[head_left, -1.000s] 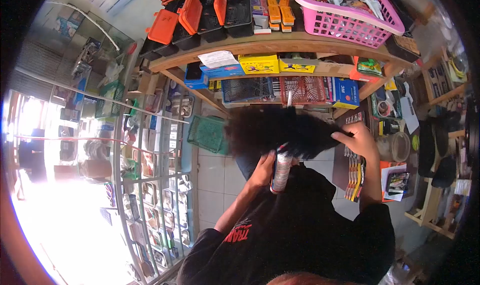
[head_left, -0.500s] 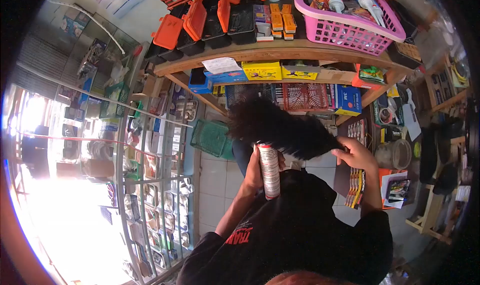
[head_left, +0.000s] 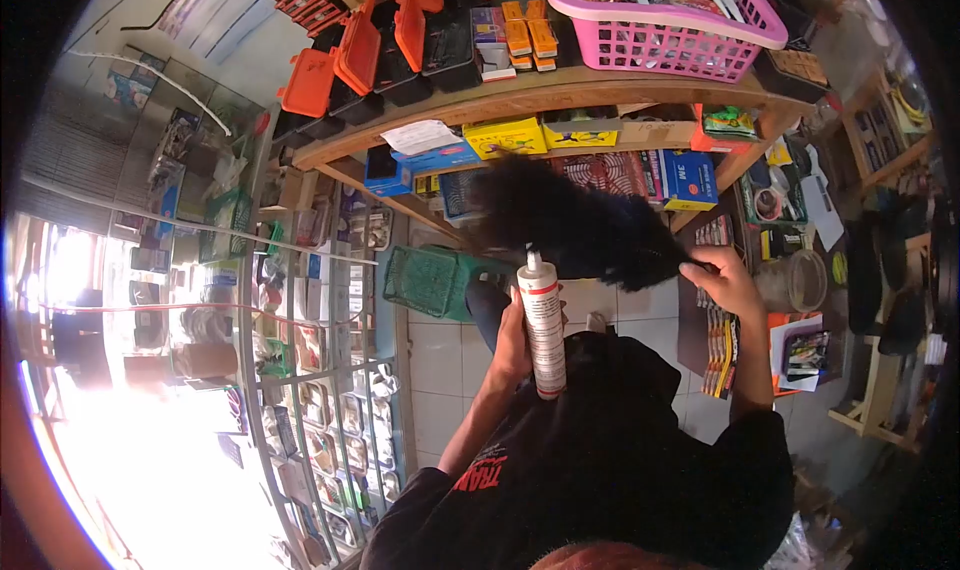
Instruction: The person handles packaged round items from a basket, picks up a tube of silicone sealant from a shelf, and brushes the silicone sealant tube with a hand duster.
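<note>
My left hand (head_left: 513, 346) is wrapped round a white sealant cartridge (head_left: 545, 337) with red bands and small print. The cartridge stands nearly upright in front of my black shirt, its nozzle pointing up. In my right hand (head_left: 730, 284) is the thin handle end of a black feather duster (head_left: 590, 225). Its fluffy head reaches to the left, just above and behind the nozzle; whether they touch I cannot tell.
Ahead is a wooden shelf (head_left: 560, 94) bearing a pink basket (head_left: 665, 45) of tubes and black bins with orange lids (head_left: 308, 82). A green basket (head_left: 422, 280) sits low on the left, near a glass display case (head_left: 330, 370). Packed shelves line the right.
The duster has lifted off the cartridge's top, so its nozzle now shows. Both hands keep their hold. The whole view has shifted slightly.
</note>
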Demonstrator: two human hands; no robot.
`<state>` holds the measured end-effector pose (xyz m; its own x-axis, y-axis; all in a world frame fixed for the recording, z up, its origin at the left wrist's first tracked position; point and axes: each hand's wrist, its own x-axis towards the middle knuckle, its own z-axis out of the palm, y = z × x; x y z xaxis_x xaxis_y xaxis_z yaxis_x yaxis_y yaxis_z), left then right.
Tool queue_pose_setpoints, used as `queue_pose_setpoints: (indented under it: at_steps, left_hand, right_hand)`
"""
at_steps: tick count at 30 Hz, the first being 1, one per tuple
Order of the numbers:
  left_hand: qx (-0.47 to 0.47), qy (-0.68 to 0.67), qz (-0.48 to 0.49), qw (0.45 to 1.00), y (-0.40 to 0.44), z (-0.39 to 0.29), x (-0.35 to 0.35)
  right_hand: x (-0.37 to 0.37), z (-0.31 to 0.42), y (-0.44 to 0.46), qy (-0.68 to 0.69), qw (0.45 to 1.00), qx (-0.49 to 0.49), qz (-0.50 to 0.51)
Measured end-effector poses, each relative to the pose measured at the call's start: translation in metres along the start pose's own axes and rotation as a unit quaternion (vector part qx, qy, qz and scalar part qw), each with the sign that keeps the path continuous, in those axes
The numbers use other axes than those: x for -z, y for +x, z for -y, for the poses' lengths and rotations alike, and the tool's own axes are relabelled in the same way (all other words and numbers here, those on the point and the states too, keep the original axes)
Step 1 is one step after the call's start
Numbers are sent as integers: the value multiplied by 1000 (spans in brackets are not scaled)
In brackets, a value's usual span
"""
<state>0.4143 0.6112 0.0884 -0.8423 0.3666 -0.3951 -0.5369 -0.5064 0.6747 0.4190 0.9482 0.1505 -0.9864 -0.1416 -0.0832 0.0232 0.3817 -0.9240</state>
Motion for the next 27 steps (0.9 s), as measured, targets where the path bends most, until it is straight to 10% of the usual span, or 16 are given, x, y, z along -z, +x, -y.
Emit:
queue_pose_setpoints:
  at_steps: [27]
  left_hand:
    - [8, 7, -38, 999, -9, 8, -2]
  right_hand:
    - [-6, -5, -2, 39, 997, -35, 51]
